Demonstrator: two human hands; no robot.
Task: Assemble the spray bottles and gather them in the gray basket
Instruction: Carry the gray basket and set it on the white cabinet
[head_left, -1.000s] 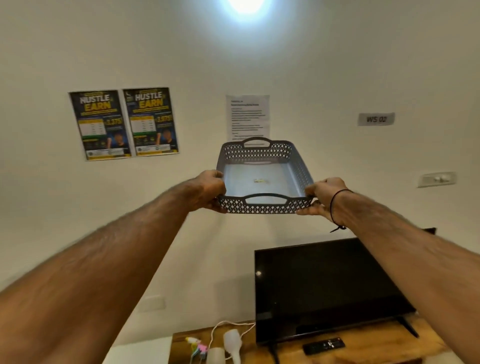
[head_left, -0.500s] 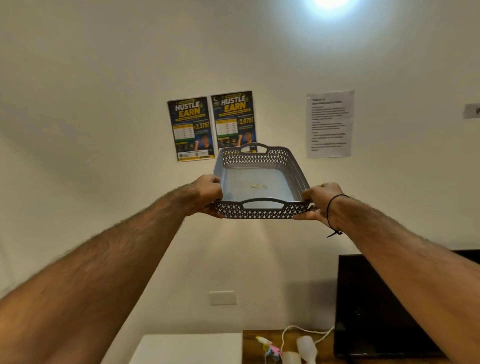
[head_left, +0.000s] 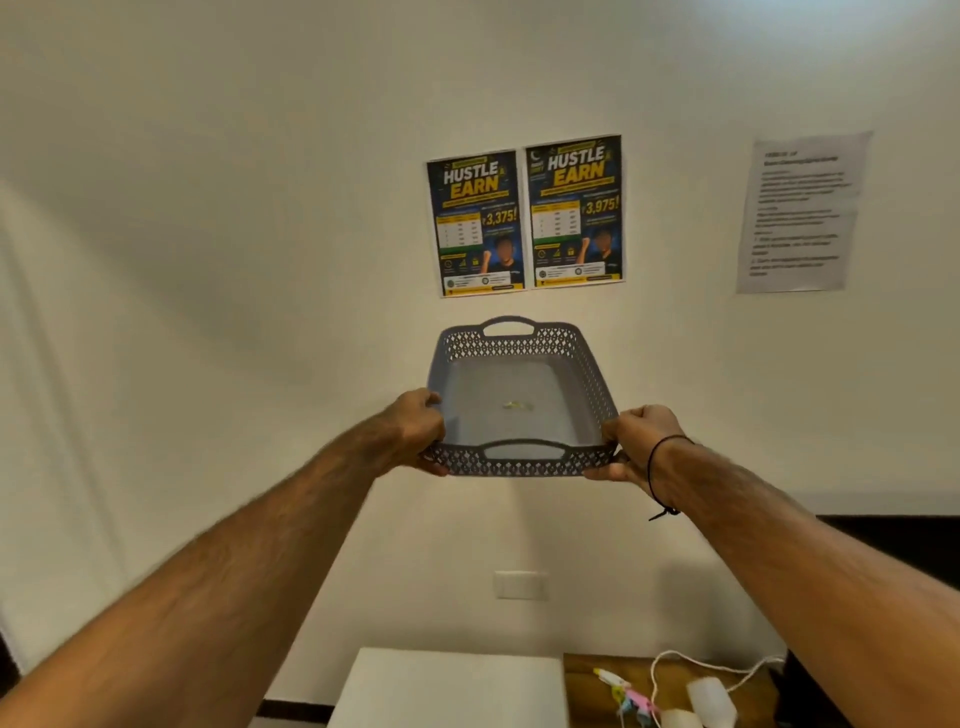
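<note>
Gray lattice-walled basket (head_left: 587, 364) aloft before the wall, near-level, a small scrap inside.

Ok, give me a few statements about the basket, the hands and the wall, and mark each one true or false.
1. Both hands hold the gray basket up in the air. True: left hand, right hand.
2. The basket is full of spray bottles. False: only a small scrap lies on its floor.
3. Two matching posters hang on the wall above the basket. True.
4. A black cord circles the left wrist. False: it is on the right wrist.
5. The basket rests on the white surface. False: it is held well above it.
</note>
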